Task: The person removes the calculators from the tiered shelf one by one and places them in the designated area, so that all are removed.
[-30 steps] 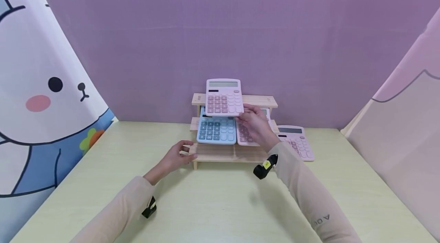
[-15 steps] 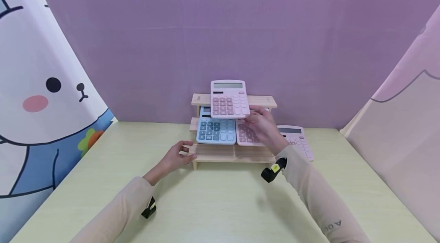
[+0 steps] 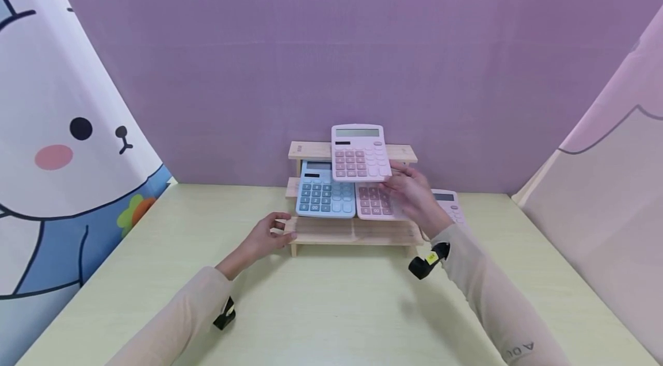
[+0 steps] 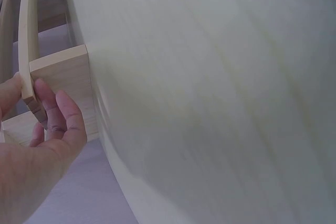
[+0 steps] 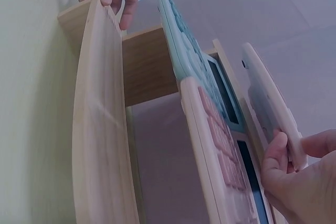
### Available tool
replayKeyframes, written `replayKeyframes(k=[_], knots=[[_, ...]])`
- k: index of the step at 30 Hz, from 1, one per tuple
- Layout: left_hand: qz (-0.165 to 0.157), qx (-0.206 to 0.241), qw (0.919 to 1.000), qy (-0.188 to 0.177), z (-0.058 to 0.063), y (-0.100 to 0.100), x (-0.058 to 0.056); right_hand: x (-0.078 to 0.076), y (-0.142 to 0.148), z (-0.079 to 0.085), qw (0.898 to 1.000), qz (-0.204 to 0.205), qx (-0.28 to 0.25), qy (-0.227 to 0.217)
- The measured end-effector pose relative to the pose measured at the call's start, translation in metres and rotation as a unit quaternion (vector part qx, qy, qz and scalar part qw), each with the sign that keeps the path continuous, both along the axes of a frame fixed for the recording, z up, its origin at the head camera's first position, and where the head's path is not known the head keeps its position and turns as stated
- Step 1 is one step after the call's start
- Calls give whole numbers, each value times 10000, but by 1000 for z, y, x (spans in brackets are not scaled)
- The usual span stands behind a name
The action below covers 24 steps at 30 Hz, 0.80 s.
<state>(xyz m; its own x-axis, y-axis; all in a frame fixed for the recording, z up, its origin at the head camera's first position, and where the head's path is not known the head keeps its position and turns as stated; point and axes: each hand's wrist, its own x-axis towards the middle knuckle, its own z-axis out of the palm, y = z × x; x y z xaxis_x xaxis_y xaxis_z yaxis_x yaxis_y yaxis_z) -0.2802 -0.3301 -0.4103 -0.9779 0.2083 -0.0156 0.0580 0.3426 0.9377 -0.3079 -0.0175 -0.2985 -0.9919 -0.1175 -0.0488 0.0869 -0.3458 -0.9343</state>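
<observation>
My right hand (image 3: 414,193) pinches a pink calculator (image 3: 358,153) by its lower right corner, in front of the top tier of a wooden stepped shelf (image 3: 352,232). In the right wrist view, thumb and fingers grip that calculator (image 5: 270,98) from both faces. My left hand (image 3: 264,237) holds the left end of the bottom tier; in the left wrist view, thumb and fingers sit on either side of the board (image 4: 27,35). A blue calculator (image 3: 326,196) and a second pink calculator (image 3: 375,203) lean side by side on the middle tier, partly covered by the held one.
A third pink calculator (image 3: 449,205) stands to the right of the shelf, partly hidden by my right arm. Behind the pale table (image 3: 331,308) hangs a purple backdrop (image 3: 331,55). A cartoon-printed cloth (image 3: 77,193) hangs at the left side.
My right hand has shifted right and slightly down, carrying the held pink calculator along the top tier. More of the blue calculator shows. The left hand has stayed in place.
</observation>
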Motion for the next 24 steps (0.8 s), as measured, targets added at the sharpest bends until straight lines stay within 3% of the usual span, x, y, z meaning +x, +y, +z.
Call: replayKeyframes(k=[14, 24], knots=[[-18, -6, 10000, 63, 0, -1, 0, 5, 24, -3, 9998, -139, -26, -141], [-63, 45, 10000, 33, 0, -1, -1, 11, 37, 0, 9999, -69, 59, 46]])
